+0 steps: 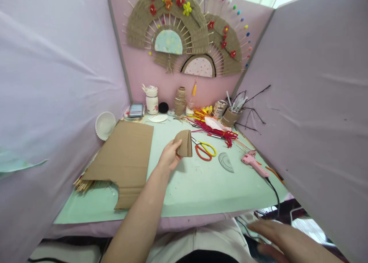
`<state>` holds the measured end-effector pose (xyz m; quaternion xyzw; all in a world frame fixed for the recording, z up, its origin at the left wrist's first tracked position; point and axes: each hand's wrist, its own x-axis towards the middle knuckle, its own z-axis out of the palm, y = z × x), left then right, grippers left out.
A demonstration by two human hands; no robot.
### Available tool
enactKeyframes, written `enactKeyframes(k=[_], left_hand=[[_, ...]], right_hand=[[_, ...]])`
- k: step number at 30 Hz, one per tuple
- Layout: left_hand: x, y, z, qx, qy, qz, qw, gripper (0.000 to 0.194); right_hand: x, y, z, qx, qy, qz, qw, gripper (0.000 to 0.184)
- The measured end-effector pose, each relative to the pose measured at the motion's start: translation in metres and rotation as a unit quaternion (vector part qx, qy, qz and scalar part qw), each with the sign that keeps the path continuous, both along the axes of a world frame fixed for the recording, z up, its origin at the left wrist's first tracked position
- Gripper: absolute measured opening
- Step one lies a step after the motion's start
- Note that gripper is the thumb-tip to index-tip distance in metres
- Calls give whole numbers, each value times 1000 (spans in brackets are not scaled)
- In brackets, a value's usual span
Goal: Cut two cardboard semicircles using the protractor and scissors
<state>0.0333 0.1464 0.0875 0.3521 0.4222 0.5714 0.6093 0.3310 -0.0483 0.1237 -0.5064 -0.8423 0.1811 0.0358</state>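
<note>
Cardboard piece [183,143], curved on one side, held over middle of worktop [184,194], beside scissors [198,143]. Left hand [169,155] has grip pinched on its near left side. Light, even pinch seems best: layers stay aligned, corrugation uncreased, straight edge clear of fingers. Right hand [274,234] low by worktop edge, blurred; cannot tell whether grip closed. Piece's underside hidden; scissor tips apparently behind it. Sticks [83,185] partly covered by cardboard sheet [129,152].
</note>
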Motion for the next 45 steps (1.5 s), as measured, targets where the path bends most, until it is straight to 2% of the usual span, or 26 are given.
enactKeyframes(k=[3, 5, 6, 8, 10, 13, 15, 18, 30, 36, 42, 45], left_hand=[[-1, -3, 2, 39, 72, -46, 996, 29], [-2, -5, 2, 78, 139, -54, 986, 28], [-2, -6, 1, 101, 176, -56, 978, 26], [-1, -9, -1, 144, 252, -68, 954, 25], [1, -10, -5, 174, 320, -94, 927, 27], [3, -12, -13, 190, 395, -129, 889, 29], [2, -12, -18, 191, 432, -134, 871, 28], [0, -11, -22, 188, 471, -123, 853, 25], [3, -10, -31, 192, 546, -118, 807, 21], [5, -11, -30, 179, 553, -106, 807, 18], [4, -12, -24, 180, 532, -90, 823, 17], [6, -11, -26, 184, 526, -90, 825, 16]], right_hand=[[-23, 38, 9, 27, 73, -14, 997, 26], [-45, 70, 5, 76, 153, -32, 985, 26], [-57, 87, 0, 108, 202, -46, 972, 27], [-81, 118, -16, 198, 298, -94, 929, 32], [-105, 142, -37, 245, 333, -122, 902, 38], [-130, 161, -68, 188, 316, -92, 925, 54], [-139, 163, -83, 161, 301, -80, 937, 62], [-144, 161, -95, 150, 286, -74, 944, 64], [-147, 159, -100, 166, 278, -47, 945, 76], [-144, 160, -103, 151, 318, -58, 934, 73], [-132, 165, -102, 148, 391, -133, 899, 62], [-131, 165, -101, 137, 408, -143, 891, 60]])
